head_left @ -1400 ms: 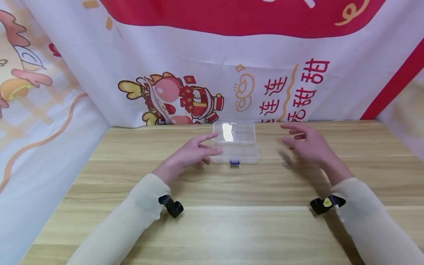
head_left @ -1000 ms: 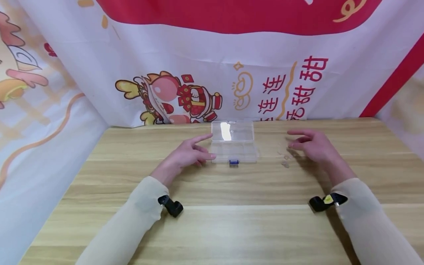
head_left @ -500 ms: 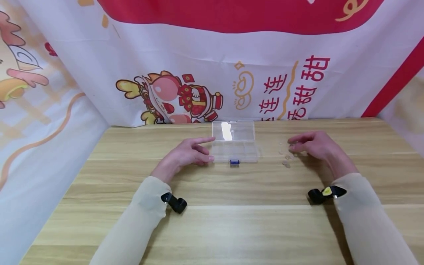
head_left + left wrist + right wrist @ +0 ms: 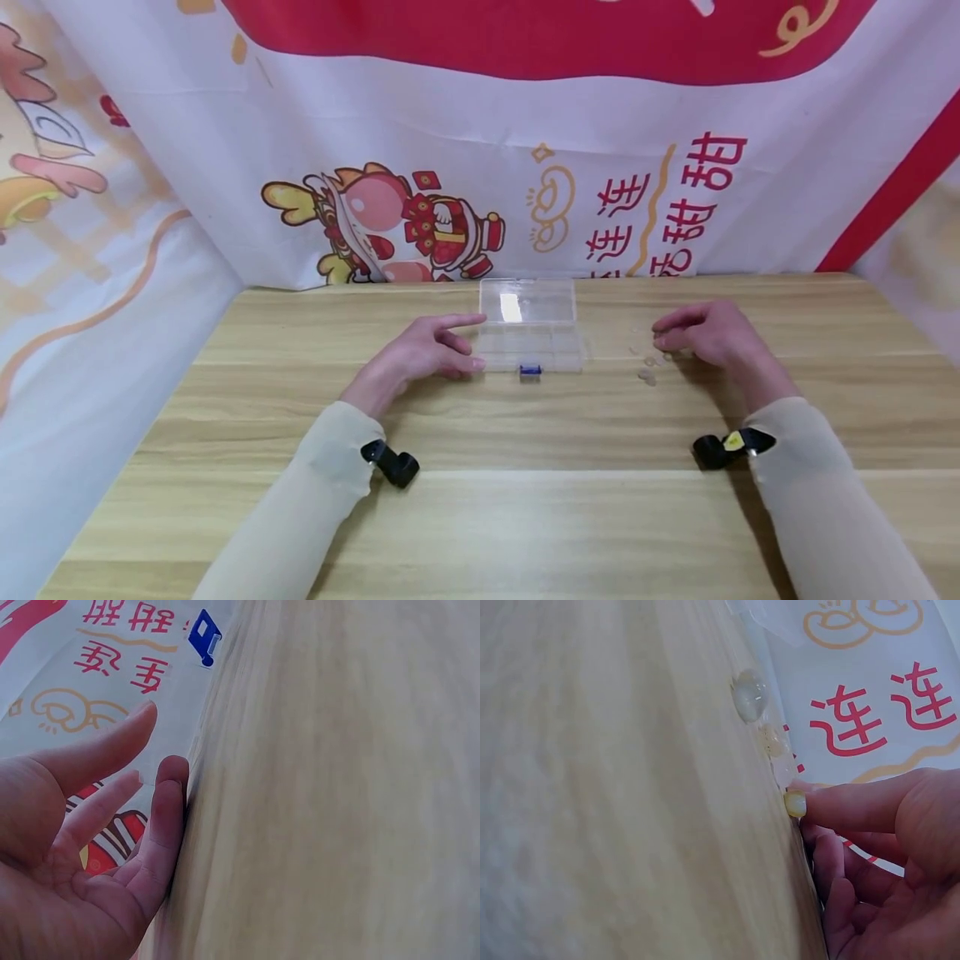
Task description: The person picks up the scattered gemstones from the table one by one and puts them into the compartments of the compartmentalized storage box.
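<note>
An open clear plastic compartment box (image 4: 564,340) with a blue latch (image 4: 530,370) stands at the back of the table, its lid (image 4: 543,300) raised. My left hand (image 4: 427,348) is at its left side, fingers spread and fingertips at the box's edge; the left wrist view shows the hand (image 4: 90,840) holding nothing. On the right, my right hand (image 4: 712,333) brings thumb and forefinger together over a tiny bead-like piece, mostly hidden. In the right wrist view a yellowish bead (image 4: 796,803) lies in front of the right hand's (image 4: 885,840) thumb tip, near a clear glassy piece (image 4: 750,696).
Several small translucent pieces (image 4: 647,377) lie scattered on the wooden table (image 4: 480,517) between the box and my right hand. A white printed cloth (image 4: 450,117) hangs right behind the table's back edge. Another printed cloth (image 4: 135,317) borders the left side.
My right hand has come down to the scattered pieces, and its spread thumb and forefinger have closed together. The left hand has shifted slightly down along the box's side. The box stays put.
</note>
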Tool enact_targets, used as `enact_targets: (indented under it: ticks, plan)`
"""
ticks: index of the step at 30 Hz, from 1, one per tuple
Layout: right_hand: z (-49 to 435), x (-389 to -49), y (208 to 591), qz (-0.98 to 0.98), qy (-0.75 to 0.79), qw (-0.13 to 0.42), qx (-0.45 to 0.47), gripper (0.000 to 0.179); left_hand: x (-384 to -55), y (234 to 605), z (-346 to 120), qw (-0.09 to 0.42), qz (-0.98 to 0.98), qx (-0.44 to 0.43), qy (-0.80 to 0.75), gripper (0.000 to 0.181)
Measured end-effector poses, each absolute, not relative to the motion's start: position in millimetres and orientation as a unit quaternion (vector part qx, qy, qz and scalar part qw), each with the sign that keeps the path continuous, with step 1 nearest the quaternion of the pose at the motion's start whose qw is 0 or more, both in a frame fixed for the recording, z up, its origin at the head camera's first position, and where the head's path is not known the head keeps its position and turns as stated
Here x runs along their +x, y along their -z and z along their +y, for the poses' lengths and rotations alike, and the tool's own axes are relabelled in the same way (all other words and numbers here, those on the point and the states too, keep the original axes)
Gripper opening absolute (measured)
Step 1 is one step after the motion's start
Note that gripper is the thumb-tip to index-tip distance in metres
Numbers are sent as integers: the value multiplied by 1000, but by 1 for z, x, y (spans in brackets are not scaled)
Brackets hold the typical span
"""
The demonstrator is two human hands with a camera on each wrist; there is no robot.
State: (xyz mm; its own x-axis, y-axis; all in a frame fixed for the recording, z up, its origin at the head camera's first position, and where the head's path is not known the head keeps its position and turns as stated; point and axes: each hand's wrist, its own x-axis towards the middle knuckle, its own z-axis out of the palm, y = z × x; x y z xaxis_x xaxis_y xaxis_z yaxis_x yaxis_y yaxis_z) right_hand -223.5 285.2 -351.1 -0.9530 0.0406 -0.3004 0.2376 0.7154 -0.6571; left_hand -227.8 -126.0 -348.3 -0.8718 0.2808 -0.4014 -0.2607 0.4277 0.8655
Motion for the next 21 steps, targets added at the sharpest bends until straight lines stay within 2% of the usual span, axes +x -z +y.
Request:
enact_targets:
  ticks: [21]
  plan:
    - [276,-228,353,922,362,105,92,42,-226,349,-126,250,808,12,-533,66]
